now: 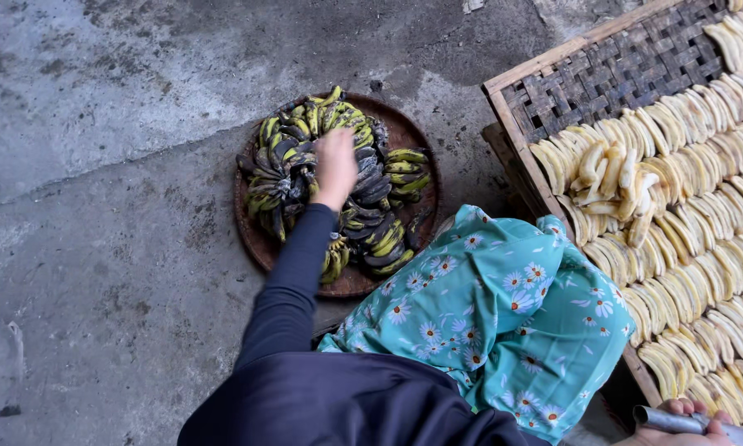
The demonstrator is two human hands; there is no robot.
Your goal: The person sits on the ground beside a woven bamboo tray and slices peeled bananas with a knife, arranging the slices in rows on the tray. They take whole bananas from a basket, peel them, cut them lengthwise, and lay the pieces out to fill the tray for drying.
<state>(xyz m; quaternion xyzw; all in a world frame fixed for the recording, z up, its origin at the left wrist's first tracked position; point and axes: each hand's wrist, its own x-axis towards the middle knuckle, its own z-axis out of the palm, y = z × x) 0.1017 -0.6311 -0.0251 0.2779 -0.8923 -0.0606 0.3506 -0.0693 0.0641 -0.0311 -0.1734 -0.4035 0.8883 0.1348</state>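
1. Blackened yellow-green unpeeled bananas (305,157), heaped on a round brown tray (413,136), lie under my left hand (335,165), fingers closing on one bunch.
2. My right hand (677,423) wraps a grey metal handle (665,419); pale peeled bananas (685,215) on the woven bamboo rack (603,66) lie beyond my fingertips.

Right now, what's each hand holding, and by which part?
Right hand grips a metal tool around its shaft; its end is out of frame. Left hand rests on the unpeeled bananas; whether it grips one cannot be told.

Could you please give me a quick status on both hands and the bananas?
Left hand down on unpeeled bananas in round tray. Right hand gripping metal tool. Nothing blocking.
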